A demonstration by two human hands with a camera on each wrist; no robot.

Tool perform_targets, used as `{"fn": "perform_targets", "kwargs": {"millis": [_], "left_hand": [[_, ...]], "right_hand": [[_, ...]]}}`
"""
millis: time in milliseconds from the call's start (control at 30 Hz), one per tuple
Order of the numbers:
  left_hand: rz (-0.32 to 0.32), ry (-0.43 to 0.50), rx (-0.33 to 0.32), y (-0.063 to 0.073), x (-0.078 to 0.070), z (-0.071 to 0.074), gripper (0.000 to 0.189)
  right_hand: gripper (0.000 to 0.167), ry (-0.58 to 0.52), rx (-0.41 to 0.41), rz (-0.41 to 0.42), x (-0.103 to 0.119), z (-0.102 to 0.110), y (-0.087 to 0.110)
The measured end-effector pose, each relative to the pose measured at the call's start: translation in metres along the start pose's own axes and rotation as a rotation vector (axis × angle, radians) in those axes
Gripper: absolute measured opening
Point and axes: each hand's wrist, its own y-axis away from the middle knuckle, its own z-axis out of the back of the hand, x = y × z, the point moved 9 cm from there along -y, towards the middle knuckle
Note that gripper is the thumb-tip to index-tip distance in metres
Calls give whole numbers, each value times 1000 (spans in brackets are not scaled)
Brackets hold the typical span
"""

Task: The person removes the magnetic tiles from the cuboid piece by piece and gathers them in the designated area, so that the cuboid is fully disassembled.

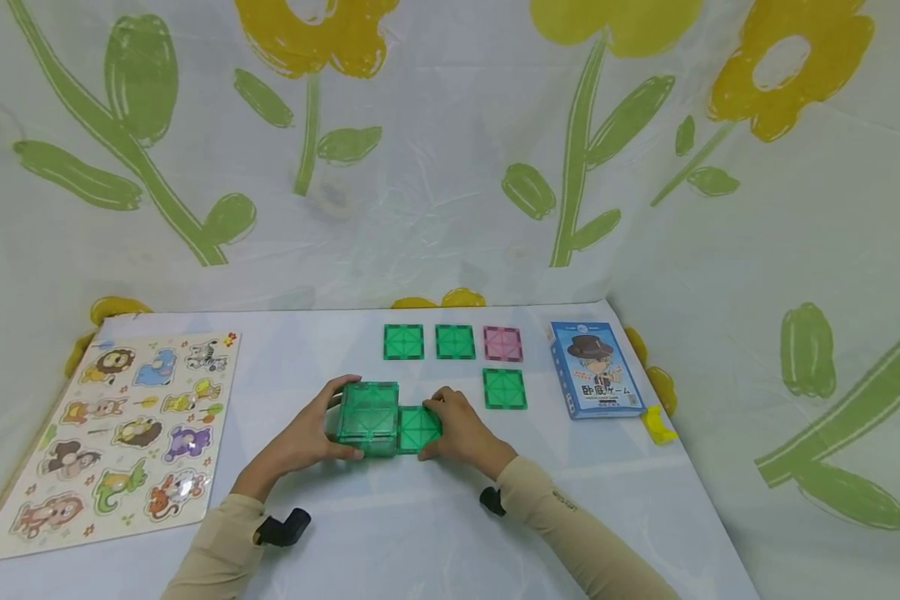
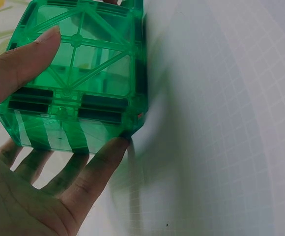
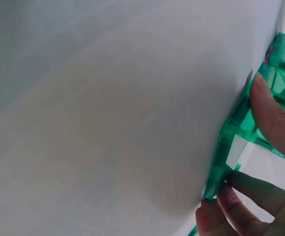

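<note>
A cube built of clear green magnetic tiles (image 1: 368, 413) stands on the table. My left hand (image 1: 307, 435) grips it from the left; in the left wrist view the thumb lies over one face and the fingers spread along another. Against the cube's right side is a single green magnetic tile (image 1: 417, 430). My right hand (image 1: 463, 429) pinches that tile by its right part, thumb on the near side and fingers on the far side. In the right wrist view the held tile (image 3: 224, 152) appears nearly edge-on. Whether it is joined to the cube, I cannot tell.
Behind the hands lie several loose tiles: green ones (image 1: 403, 342) (image 1: 455, 342) (image 1: 505, 389) and a pink tile (image 1: 502, 344). An animal puzzle board (image 1: 131, 425) covers the left side. At right are a blue card-game box (image 1: 596, 371) and a small yellow item (image 1: 657, 426).
</note>
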Motion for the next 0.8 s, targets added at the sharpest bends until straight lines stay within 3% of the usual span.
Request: {"fn": "perform_targets", "kwargs": {"millis": [800], "left_hand": [[-7,3,0,1,-1,1,112]], "right_hand": [[79,-62,-30,-57,0,-2,-1]]}}
